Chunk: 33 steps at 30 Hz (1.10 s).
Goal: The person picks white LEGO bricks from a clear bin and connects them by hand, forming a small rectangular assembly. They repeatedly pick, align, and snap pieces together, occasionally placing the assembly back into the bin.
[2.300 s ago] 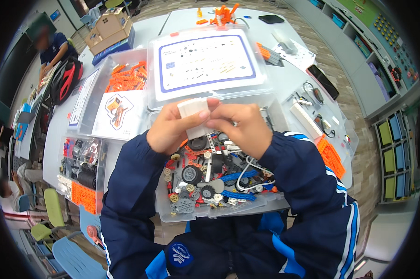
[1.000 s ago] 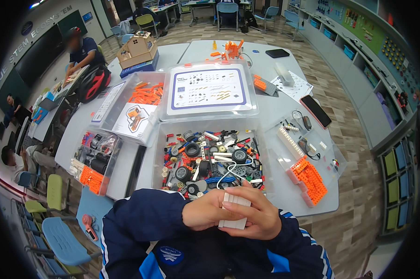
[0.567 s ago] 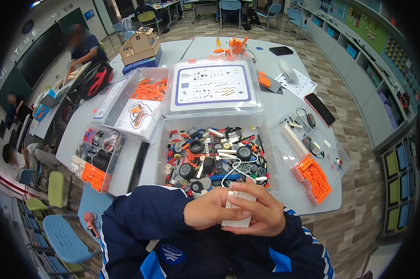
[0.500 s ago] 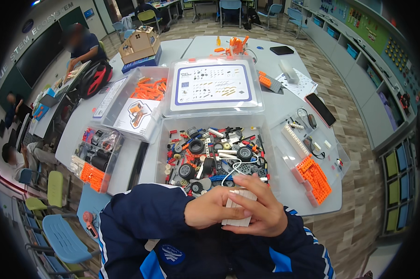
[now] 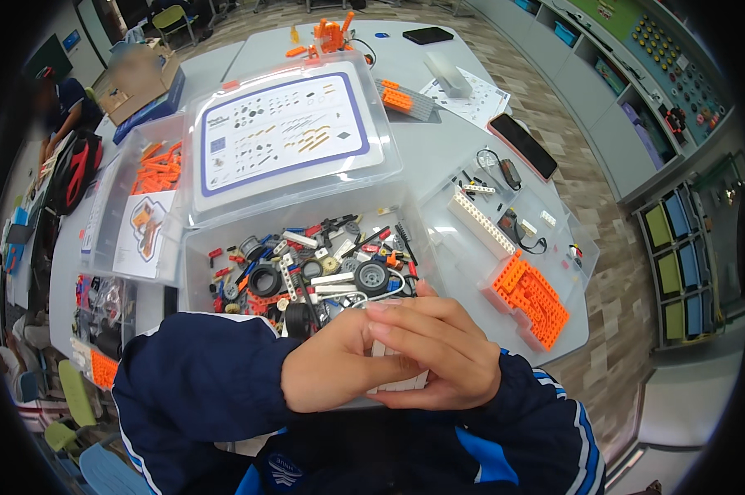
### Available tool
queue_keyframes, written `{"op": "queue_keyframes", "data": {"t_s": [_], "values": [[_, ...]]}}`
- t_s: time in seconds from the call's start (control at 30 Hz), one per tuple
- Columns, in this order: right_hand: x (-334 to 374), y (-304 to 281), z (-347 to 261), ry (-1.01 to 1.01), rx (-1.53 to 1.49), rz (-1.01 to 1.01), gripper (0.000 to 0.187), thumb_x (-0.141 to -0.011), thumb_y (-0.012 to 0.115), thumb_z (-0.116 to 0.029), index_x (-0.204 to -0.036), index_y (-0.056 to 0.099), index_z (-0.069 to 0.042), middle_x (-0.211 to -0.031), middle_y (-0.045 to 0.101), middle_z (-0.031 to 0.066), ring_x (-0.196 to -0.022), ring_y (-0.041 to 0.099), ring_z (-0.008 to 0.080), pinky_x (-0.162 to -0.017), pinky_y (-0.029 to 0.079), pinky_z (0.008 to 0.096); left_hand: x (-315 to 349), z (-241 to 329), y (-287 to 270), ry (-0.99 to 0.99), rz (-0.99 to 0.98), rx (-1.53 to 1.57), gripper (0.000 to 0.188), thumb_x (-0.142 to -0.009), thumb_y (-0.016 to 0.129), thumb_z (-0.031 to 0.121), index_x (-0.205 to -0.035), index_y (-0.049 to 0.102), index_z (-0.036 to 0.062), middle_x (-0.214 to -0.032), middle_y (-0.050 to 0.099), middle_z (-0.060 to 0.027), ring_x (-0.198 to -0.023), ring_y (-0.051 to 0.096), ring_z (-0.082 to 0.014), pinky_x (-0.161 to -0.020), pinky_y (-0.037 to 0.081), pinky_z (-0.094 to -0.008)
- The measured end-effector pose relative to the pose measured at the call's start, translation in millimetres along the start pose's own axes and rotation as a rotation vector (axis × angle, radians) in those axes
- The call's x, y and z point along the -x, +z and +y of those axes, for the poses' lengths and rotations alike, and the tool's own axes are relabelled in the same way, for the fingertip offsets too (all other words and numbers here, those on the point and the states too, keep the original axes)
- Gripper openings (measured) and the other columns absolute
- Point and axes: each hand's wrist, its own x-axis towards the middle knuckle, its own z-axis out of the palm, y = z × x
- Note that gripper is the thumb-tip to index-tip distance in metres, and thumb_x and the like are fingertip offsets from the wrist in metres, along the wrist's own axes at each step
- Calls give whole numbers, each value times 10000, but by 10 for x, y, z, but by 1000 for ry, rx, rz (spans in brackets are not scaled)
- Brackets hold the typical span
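Just in front of my chest, my left hand [image 5: 331, 360] and my right hand [image 5: 455, 355] are closed together around a white ribbed block [image 5: 401, 383]. The fingers of my right hand lie across its top and hide most of it. My left thumb presses on its near face. A white cable [image 5: 403, 286] loops out beyond my fingers, over the parts; where it ends is hidden. Right behind my hands stands a clear plastic box [image 5: 196, 247] full of mixed building parts, among them a grey-hubbed wheel [image 5: 371, 278] and a black tyre [image 5: 265, 281].
The box's lid [image 5: 380, 157] with a printed parts sheet stands behind it. To the left is a tray with orange pieces [image 5: 158, 169]. On the right lie an orange brick block [image 5: 531, 305], a white beam [image 5: 481, 224], black cables [image 5: 511, 173] and a phone [image 5: 524, 145].
My view has turned, so the table and boxes sit further left and higher in the picture. My right fingers now cover more of the white block, which both hands still hold.
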Motion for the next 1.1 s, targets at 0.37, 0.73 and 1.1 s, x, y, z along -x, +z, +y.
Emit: {"op": "queue_keyframes", "data": {"t_s": [0.37, 0.73, 1.1], "values": [[-171, -27, 321, 92, -73, -50, 747, -621, 936, -143, -1280, 633, 38, -1257, 674, 174, -1122, 647, 317, -1074, 448, 497, -298, 9, -382, -248, -99, 235, 201, -1005, 623, 159, -1166, 648, 41, -835, 625, 59, -643, 477, 17, -522, 314, -186], [-98, 28, 324, 62, 50, -87, 959, -450, 989, -245, -1283, 612, 42, -1206, 687, 172, -1079, 647, 319, -1053, 444, 532, -471, -360, -384, 191, -218, 107, 213, -971, 638, 102, -1162, 617, 11, -1021, 669, -31, -934, 614, -84, -784, 516, -261], [-204, 66, 229, 36, 26, -211, 999, -644, 929, -97, -1484, 406, 39, -1394, 509, 271, -1259, 533, 397, -1061, 444, 435, -654, -538, -409, 100, -256, 445, 188, -871, 620, -58, -1046, 619, 9, -927, 681, -82, -841, 683, -183, -755, 565, -340]]}}
